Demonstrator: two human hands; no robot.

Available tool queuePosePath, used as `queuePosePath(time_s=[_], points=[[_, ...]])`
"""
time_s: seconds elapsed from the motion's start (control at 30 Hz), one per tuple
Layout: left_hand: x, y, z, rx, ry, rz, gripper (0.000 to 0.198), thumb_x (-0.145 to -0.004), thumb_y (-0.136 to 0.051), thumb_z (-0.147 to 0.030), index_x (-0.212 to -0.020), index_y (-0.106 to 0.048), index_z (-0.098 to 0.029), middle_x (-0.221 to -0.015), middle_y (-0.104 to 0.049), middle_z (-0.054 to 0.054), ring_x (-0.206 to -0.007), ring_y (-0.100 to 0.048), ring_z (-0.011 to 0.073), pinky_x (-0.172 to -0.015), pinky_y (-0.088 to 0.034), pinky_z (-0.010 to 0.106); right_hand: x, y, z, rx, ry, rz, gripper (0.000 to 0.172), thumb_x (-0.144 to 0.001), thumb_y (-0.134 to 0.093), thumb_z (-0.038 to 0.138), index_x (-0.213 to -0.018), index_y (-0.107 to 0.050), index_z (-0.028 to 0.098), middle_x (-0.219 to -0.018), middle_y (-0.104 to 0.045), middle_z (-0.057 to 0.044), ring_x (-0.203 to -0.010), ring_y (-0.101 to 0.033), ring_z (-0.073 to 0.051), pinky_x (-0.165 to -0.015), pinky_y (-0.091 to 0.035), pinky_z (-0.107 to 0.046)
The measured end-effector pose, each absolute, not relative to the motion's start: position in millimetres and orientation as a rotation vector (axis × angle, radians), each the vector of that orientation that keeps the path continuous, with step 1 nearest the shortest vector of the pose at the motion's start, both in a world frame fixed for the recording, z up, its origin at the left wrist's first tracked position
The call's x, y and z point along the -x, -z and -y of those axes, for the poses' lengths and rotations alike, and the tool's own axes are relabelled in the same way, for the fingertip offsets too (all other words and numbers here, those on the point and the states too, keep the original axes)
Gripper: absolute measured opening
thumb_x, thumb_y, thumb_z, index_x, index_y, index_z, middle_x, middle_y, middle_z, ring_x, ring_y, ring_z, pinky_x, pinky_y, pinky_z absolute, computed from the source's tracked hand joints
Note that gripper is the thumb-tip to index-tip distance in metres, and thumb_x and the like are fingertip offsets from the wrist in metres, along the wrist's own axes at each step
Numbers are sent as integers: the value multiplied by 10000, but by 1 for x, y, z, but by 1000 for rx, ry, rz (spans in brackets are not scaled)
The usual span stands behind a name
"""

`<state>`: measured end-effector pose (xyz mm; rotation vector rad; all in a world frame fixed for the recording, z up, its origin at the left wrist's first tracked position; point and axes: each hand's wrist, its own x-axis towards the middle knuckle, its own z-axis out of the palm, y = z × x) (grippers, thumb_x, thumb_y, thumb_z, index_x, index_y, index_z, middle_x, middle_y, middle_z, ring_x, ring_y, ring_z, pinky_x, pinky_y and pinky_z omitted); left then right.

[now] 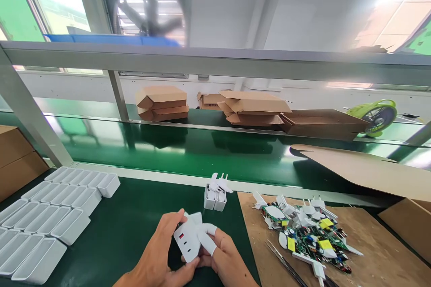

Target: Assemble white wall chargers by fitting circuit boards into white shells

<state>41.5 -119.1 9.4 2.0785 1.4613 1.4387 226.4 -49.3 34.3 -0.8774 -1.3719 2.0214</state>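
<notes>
Between both hands is a white plug adapter (189,238) with outlet slots and a small red-marked port in its face. My left hand (158,253) grips its left side, with the thumb along the lower edge and the index finger at the top. Its right side is held by my right hand (225,258), whose thumb and index finger wear white finger covers. Just beyond the hands stand two white housings (214,199) with white plug pieces on top. To the right, a pile of circuit boards (308,233) with white plug parts lies on brown cardboard (269,242).
Rows of white open housings (50,206) cover the left of the green bench. Metal tweezers (286,262) lie by the board pile. Cardboard boxes (256,103) and a green fan (373,116) stand at the back, behind a green belt (202,154). A metal beam (215,63) crosses above.
</notes>
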Motion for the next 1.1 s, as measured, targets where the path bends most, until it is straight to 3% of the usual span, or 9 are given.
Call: queuePosePath(time_s=[0.3,0.47,0.67,0.87,1.0,1.1], points=[[-46,-15,117,-2090,-1489,-1413,907,-814,-687,-112,-1578,-245,-318,-1327,-605,127,-1165,-666,314,-994,-605,494,-222,-36,54,756,-2117,1322,527,-885,-706,683,-1131,-731,218,-887,-776,-59,-802,-786,-265,-848,-618,-448],[-48,-24,115,-2114,-1517,-1383,824,-813,-665,-102,-1543,-334,-296,-1277,-639,113,-1116,-683,296,-966,-613,465,-222,-30,52,806,-2071,1396,547,-908,-652,693,-1171,-718,218,-973,-785,-86,-848,-786,-277,-831,-632,-450],[-38,-13,111,-2066,-1410,-1524,725,-933,-652,-165,-1571,-339,-310,-1423,-595,146,-1306,-604,338,-1082,-541,520,-231,-23,53,870,-1443,1758,443,-1018,-544,606,-1254,-688,261,-1240,-752,-120,-1129,-735,-277,-1014,-598,-432],[-21,-6,89,-1590,-1245,-1791,753,-833,-741,-275,-1528,-449,-276,-1377,-656,108,-1227,-678,335,-1053,-553,533,-248,-27,45,840,-860,1810,312,-1089,-455,350,-1350,-610,280,-1253,-726,-117,-1143,-728,-224,-1036,-588,-359],[-24,-16,54,-1495,-1249,-1723,809,-807,-734,-276,-1548,-415,-230,-1405,-666,125,-1121,-713,297,-1079,-519,539,-265,-6,18,1077,-619,1628,473,-995,-513,212,-1465,-515,264,-1322,-681,-129,-1168,-707,-244,-992,-617,-411],[-37,-18,24,-1530,-1239,-1668,837,-780,-740,-221,-1547,-406,-199,-1388,-687,135,-1073,-731,273,-1060,-541,502,-275,7,-1,1172,-644,1643,508,-942,-502,173,-1442,-562,238,-1344,-704,-117,-1223,-707,-255,-1007,-619,-451]])
